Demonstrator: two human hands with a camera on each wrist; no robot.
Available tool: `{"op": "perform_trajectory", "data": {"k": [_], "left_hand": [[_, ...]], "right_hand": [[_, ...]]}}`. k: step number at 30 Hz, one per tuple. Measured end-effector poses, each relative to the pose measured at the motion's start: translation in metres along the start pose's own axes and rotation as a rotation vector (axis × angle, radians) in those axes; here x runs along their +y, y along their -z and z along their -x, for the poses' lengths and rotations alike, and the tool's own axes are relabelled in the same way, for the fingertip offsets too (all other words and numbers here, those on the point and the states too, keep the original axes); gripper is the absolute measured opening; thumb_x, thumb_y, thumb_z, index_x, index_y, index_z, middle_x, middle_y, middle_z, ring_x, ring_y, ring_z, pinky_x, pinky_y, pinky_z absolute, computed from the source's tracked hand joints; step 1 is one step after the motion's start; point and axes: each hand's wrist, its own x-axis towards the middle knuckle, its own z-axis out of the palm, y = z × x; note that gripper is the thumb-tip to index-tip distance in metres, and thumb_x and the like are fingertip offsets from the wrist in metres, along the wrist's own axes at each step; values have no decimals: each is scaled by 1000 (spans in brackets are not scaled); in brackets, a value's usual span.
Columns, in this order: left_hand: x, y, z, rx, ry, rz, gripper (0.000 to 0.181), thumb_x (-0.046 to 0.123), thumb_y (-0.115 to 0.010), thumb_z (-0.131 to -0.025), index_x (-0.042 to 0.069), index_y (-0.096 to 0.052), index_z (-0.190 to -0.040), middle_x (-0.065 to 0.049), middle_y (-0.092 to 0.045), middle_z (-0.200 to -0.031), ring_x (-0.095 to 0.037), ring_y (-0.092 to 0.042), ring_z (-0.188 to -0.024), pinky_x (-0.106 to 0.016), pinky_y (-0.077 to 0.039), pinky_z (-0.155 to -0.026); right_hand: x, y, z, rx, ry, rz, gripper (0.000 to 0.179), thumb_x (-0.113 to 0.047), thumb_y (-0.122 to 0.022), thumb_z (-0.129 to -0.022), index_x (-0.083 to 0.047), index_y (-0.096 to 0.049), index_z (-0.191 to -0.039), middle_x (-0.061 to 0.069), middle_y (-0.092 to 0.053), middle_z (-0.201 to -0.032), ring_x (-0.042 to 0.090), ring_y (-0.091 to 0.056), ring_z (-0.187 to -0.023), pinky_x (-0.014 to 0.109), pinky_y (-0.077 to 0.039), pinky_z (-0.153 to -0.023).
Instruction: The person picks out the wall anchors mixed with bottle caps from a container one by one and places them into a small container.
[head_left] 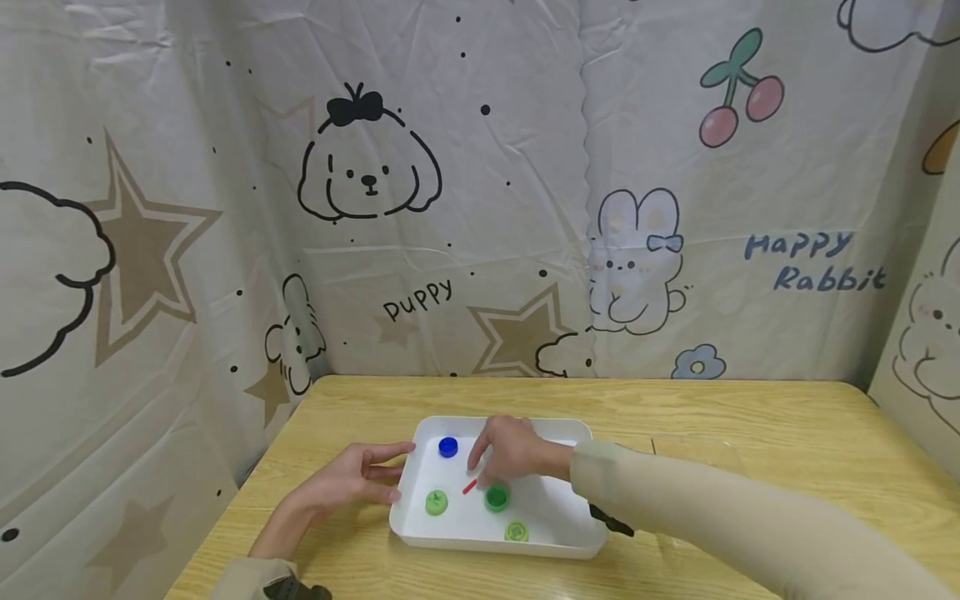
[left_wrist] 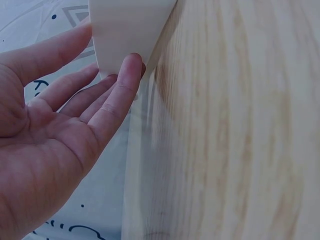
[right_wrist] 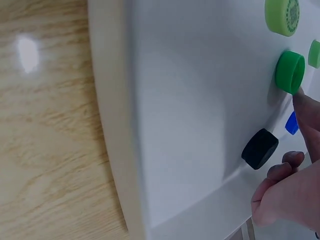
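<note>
A white tray (head_left: 555, 529) sits on the table, holding a blue bottle cap (head_left: 448, 447), a dark green cap (head_left: 497, 499), two light green caps, one at the left (head_left: 437, 502) and one near the front wall (head_left: 517, 532), and a thin red stick (head_left: 469, 486). My left hand (head_left: 348, 479) touches the tray's left wall, its fingers mostly straight against the corner in the left wrist view. Over the middle of the tray, my right hand (head_left: 510, 450) reaches down with index finger and thumb apart, fingertips by the red stick and the dark green cap. A black cap (right_wrist: 260, 149) shows beside it in the right wrist view.
A clear, flat plastic piece (head_left: 697, 454) lies on the wooden table (head_left: 352, 567) to the right of the tray, partly behind my right sleeve (head_left: 697, 492). A printed curtain (head_left: 450, 250) hangs behind and beside the table.
</note>
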Motion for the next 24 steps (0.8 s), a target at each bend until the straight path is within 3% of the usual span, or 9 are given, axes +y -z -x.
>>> {"op": "perform_trajectory", "data": {"k": [9,24], "left_hand": [[1,0,1,-3,6,1,78,-3,-79,-88,-7,-42,-157,-28,-36,-163,-49,-46,-142,-50,-48,-109],[-2,0,-1,-13,-8,13,79,-4,-79,-88,-8,-41,-157,-29,-35,-162,-49,-47,-141,-50,-48,-109]], "right_hand": [[5,-5,-4,6,16,23,24,-12,-96,-71,-31,-82,-73,-16,-63,-94,12,-53,-100,52,-32,-97],[-13,4,9,-35,18,51,16,-11,-92,-80,-24,-84,-76,-14,-68,-88,10,-54,-94,44,-36,-95]]}}
